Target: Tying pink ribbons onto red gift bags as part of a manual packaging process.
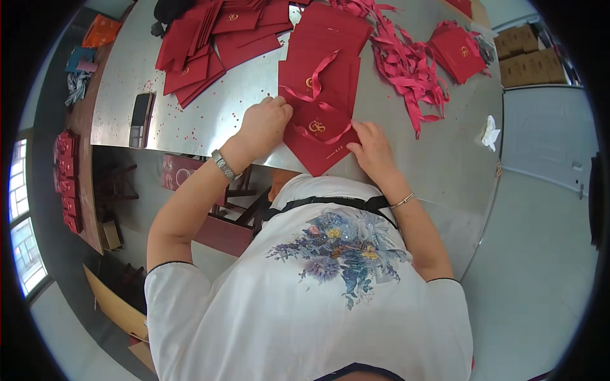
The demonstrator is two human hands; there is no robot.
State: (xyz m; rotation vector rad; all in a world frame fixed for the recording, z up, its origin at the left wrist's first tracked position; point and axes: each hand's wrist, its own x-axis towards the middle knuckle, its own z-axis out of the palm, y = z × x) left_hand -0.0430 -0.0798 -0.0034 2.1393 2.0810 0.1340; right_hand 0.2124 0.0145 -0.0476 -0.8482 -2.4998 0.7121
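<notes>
A red paper bag (pixel 321 151) with a gold emblem lies in front of me at the table's near edge, its pointed end toward me. A pink-red ribbon (pixel 312 136) loops across its face. My left hand (pixel 265 124) is closed at the bag's left edge, fingers curled and fingertips partly hidden. At the right edge, my right hand (pixel 375 151) pinches the bag near the ribbon's end, thumb below the forefinger. Beyond this bag, more red bags (pixel 327 38) overlap in a row, and another ribbon loop (pixel 325 63) lies over the nearest of them.
Red bags and envelopes (pixel 232 22) are heaped at the far left of the metal table (pixel 241 76). A tangle of loose ribbons (pixel 406 70) lies right of the row, beside more bags (pixel 459 54). A phone (pixel 141 119) sits left, a crumpled tissue (pixel 490 133) right.
</notes>
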